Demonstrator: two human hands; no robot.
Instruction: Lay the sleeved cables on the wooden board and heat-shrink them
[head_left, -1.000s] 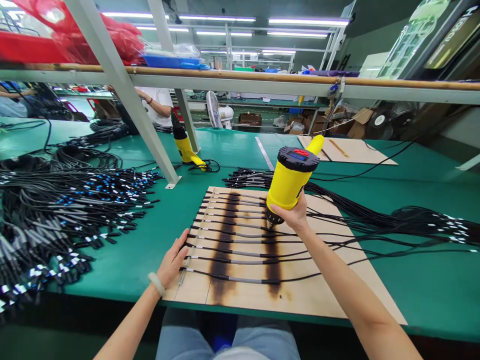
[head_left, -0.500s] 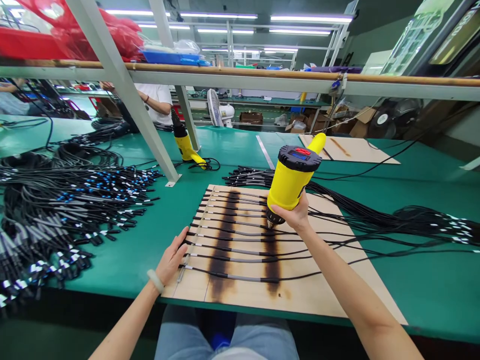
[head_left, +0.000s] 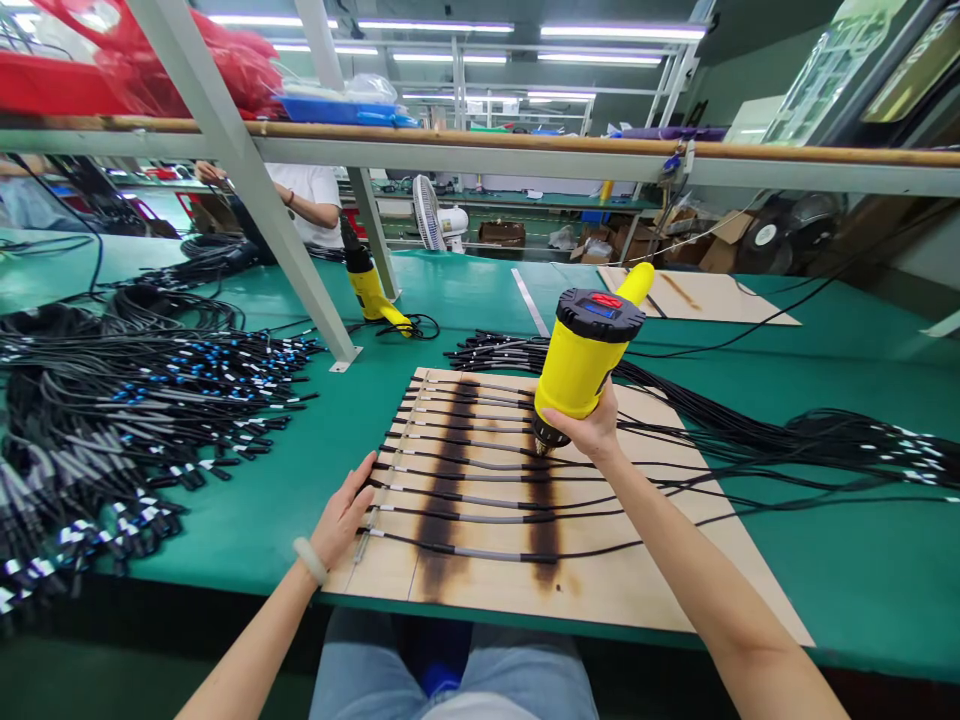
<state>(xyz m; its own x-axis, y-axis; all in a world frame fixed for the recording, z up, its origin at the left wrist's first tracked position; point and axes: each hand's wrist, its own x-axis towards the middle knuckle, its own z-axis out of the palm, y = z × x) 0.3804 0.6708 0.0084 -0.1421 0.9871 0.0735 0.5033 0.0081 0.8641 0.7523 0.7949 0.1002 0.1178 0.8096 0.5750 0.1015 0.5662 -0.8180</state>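
My right hand (head_left: 592, 428) is wrapped round a yellow heat gun (head_left: 577, 370), whose nozzle points down over the cables at the board's right scorch band. Several black cables with grey sleeves (head_left: 491, 557) lie side by side across the wooden board (head_left: 645, 590), which has two dark burn stripes. At the board's left edge, my left hand (head_left: 345, 515) lies with its fingers stretched out, against the cable ends and a thin metal strip. It holds nothing.
A large heap of cables (head_left: 150, 400) covers the left of the green table (head_left: 247, 530). A second heat gun (head_left: 371, 292) stands by a slanted post (head_left: 262, 200). More cables (head_left: 787, 437) run right. A person (head_left: 311, 205) is across the table.
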